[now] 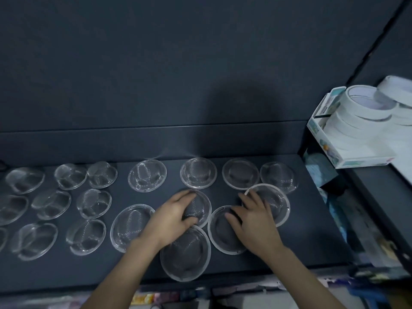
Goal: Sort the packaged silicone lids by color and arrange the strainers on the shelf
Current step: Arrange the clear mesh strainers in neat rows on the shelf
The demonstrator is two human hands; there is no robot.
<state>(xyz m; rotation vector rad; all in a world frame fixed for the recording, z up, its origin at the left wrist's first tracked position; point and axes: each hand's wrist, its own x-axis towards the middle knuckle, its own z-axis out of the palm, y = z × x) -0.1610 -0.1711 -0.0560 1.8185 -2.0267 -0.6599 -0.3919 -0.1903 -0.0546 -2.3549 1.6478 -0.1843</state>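
Grip: left hand [171, 216] curls thumb and fingers round the mesh dome of the centre strainer [204, 210].
Partner: right hand [252, 221] lies spread, thumb on the front strainer [219, 238], fingertips on the right strainer [278, 206].
Place: dark shelf [312, 219], front-right cluster, rims overlapping.
Handling: probably light, and the thin mesh may dent, so lift by the stiffer rim.

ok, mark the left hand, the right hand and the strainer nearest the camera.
left hand [170, 219], head view, back of the hand.
right hand [254, 221], head view, back of the hand.
nearest strainer [187, 257], head view, middle of its mesh dome.
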